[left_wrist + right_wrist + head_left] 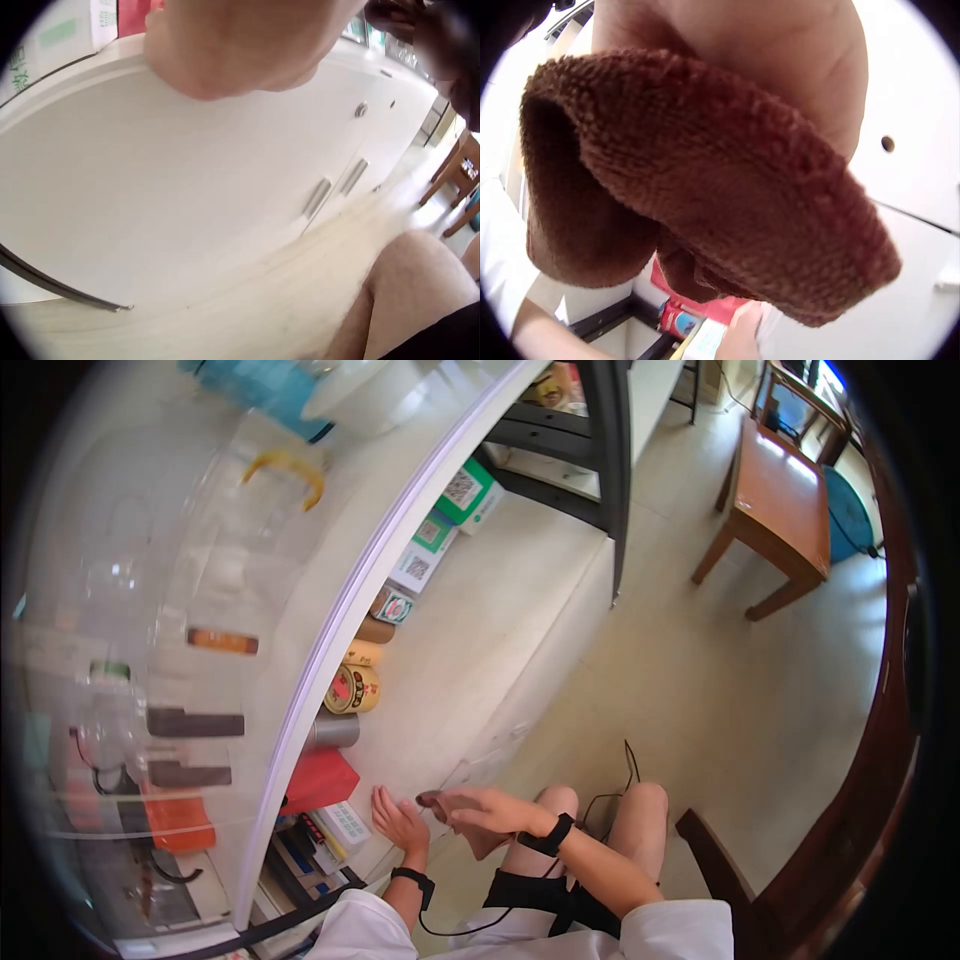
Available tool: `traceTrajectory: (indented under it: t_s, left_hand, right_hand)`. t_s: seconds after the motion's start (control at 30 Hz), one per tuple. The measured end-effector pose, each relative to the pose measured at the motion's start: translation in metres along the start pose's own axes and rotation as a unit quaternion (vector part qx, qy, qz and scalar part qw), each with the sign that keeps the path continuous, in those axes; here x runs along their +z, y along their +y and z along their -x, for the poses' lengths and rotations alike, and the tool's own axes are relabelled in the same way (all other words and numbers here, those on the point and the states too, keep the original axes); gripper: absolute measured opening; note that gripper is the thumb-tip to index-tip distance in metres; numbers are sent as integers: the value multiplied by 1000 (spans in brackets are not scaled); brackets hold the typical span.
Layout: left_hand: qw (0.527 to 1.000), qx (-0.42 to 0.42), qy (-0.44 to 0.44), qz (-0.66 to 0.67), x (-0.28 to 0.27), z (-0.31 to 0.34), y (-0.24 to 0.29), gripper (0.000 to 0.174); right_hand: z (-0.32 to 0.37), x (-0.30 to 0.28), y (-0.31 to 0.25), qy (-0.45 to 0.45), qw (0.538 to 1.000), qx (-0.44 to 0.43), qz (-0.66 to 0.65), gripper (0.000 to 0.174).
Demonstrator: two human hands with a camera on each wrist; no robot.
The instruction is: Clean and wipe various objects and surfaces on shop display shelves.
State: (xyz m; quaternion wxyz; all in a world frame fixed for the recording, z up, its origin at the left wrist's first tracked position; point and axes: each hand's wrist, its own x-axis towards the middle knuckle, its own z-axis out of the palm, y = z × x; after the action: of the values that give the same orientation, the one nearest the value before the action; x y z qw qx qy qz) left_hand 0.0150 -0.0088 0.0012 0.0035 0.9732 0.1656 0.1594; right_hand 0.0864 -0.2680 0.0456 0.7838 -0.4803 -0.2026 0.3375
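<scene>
A brown terry cloth (pixel 727 165) hangs in folds beneath my right hand (pixel 780 60) in the right wrist view. From the head view, my right hand (pixel 490 810) holds this cloth (pixel 429 798) just past the counter's front edge; its fingertips are mostly hidden. My left hand (pixel 400 822) is beside it to the left, fingers extended and slightly spread, with nothing in its grasp. The left wrist view shows my left hand (pixel 240 45) large at the top, in front of the white cabinet front (pixel 187 172), and part of the cloth (pixel 394 19) at the upper right.
Along the back of the white counter (pixel 450 630) stand a red box (pixel 320 780), a yellow tin (pixel 352 689), a grey can (pixel 335 730) and green-and-white code boxes (pixel 470 490). A glass-topped shelf is at the left. A wooden chair (pixel 785 485) stands on the floor at the upper right.
</scene>
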Motion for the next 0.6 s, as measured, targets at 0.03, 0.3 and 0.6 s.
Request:
traceTrajectory:
  t_s: [0.03,0.3,0.6]
  left_hand:
    - [1000,6,-1,-8,-2,2,1,54]
    - [999,3,-20,-34,10,2,-20,56]
    - [985,-2,-158,66,10,-14,-38,64]
  right_hand:
    - [5,1,-4,66,997,-30,38,39]
    - [50,-10,-16,556,820,-18,136,39]
    - [166,75,-17,717,690,-19,-101,27]
